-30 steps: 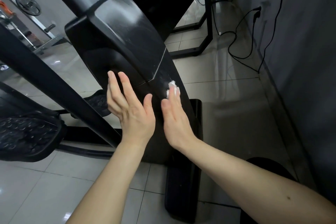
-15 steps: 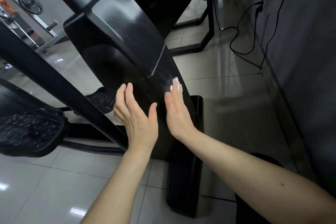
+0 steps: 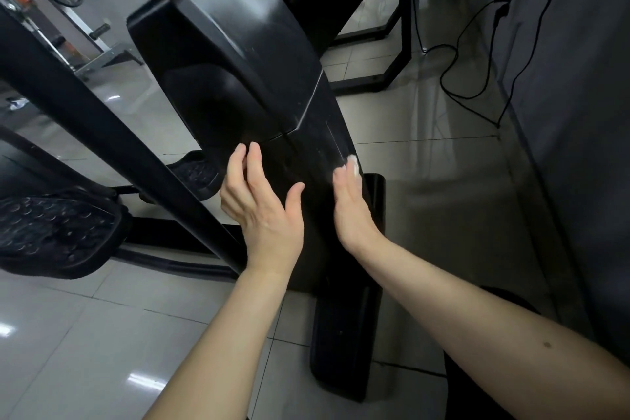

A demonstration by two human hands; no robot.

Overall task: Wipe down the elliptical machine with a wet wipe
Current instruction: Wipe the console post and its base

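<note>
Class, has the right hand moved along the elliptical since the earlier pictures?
Yes: right hand with wet wipe slid down the housing, away from its seam.

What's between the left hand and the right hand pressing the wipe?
Head view: only bare black elliptical housing separates the left hand from the right hand and wipe.

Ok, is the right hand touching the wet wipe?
Touching. The head view shows the right hand with flat fingers pressing the wet wipe against the elliptical's black housing; the wipe peeks out at the fingertips.

Left hand point(image 3: 262, 211) and right hand point(image 3: 351, 208) reach forward, fingers straight.
</note>
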